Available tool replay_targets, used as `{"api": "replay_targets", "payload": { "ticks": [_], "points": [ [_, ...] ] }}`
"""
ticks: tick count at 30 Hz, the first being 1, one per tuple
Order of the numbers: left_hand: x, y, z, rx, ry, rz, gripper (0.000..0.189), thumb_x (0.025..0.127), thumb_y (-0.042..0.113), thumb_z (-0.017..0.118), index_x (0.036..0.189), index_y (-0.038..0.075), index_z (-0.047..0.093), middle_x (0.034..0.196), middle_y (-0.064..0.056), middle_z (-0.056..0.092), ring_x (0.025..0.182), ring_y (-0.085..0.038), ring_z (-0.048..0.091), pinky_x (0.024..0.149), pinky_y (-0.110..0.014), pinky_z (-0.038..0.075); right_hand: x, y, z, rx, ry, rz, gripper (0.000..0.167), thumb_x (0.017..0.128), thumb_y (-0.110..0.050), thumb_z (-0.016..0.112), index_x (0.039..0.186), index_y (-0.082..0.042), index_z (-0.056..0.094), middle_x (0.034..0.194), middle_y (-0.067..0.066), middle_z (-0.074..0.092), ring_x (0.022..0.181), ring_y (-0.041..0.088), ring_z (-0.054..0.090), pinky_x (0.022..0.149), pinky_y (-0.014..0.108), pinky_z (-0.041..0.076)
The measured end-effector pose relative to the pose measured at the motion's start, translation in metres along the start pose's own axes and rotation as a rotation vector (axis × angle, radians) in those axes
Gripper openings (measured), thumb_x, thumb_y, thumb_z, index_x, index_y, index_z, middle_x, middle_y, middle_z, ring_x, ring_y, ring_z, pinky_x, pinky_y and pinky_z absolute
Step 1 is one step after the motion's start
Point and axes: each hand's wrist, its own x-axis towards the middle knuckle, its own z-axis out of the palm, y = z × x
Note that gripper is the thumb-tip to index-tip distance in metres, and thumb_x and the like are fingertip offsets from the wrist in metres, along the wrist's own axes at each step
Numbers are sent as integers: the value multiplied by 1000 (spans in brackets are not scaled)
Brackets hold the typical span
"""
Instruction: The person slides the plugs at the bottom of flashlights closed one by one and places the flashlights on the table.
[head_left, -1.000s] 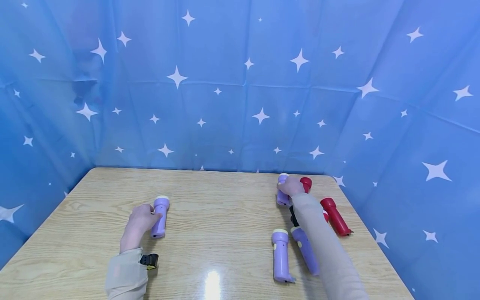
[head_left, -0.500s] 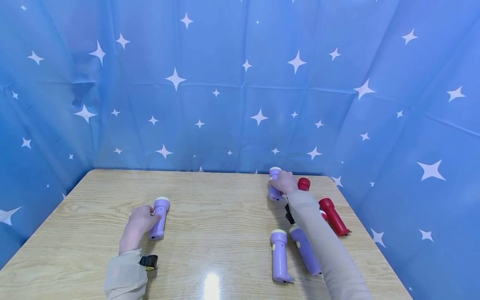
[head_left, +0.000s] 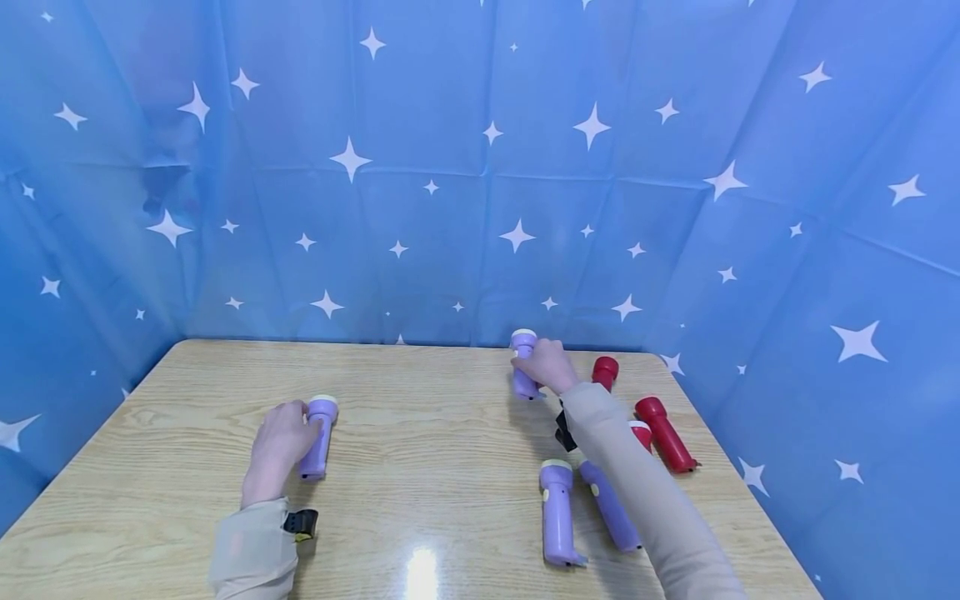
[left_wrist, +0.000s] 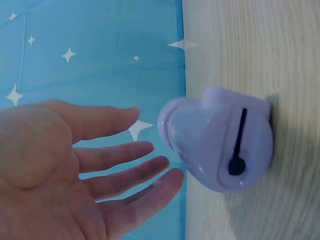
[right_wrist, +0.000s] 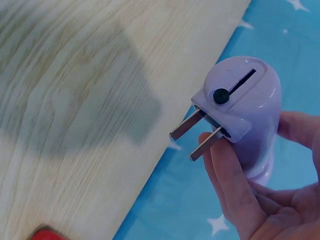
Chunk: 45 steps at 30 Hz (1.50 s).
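My right hand (head_left: 549,367) grips a purple flashlight (head_left: 524,362) by its body near the table's far edge. Two metal plug prongs (right_wrist: 202,135) stick out from that flashlight's tail, beside a black slider, in the right wrist view. On the left, my left hand (head_left: 281,442) is beside another purple flashlight (head_left: 318,446) lying on the table. Its relaxed fingers (left_wrist: 145,200) show a gap to that flashlight in the left wrist view. This flashlight's tail has a black slider (left_wrist: 237,165) in a slot, and no prongs show there.
Two more purple flashlights (head_left: 557,517) lie at the right front, one partly under the right sleeve (head_left: 645,492). Red flashlights (head_left: 667,437) lie along the right side, one mostly hidden by the arm. A blue starred curtain (head_left: 420,167) stands behind the wooden table (head_left: 435,433).
My right hand has carried its purple flashlight leftward along the far edge, away from the red ones. More of the red flashlights shows now. My left hand has stayed nearly in place.
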Motion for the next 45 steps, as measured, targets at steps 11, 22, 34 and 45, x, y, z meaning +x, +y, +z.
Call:
{"api": "replay_targets", "payload": {
  "ticks": [11, 22, 34, 45],
  "points": [
    [-3, 44, 25, -17, 204, 212, 37, 93, 17, 56, 117, -11, 58, 113, -30, 62, 101, -43, 60, 85, -53, 49, -12, -20, 9, 81, -29, -49, 33, 85, -30, 66, 88, 3, 63, 84, 20, 69, 57, 18, 67, 61, 35, 59],
    [-12, 97, 63, -185, 170, 369, 37, 92, 26, 62, 116, -2, 62, 108, -18, 69, 99, -34, 65, 83, -45, 53, -28, -38, 11, 117, -45, -91, 37, 85, -34, 67, 90, 2, 64, 80, 15, 69, 57, 14, 66, 56, 30, 57],
    [-28, 132, 89, -102, 224, 555, 46, 85, 33, 70, 117, 1, 61, 104, -13, 72, 92, -29, 69, 77, -39, 56, -52, -54, 16, 195, -10, -108, 35, 83, -34, 70, 85, 0, 63, 72, 11, 66, 51, 13, 62, 45, 21, 49],
    [-35, 137, 100, -24, 290, 613, 53, 81, 36, 74, 116, -2, 59, 94, -14, 73, 71, -23, 68, 57, -29, 53, -69, -58, 19, 180, 56, -153, 35, 82, -35, 70, 75, -2, 62, 61, 7, 61, 45, 11, 53, 41, 21, 42]
  ]
}}
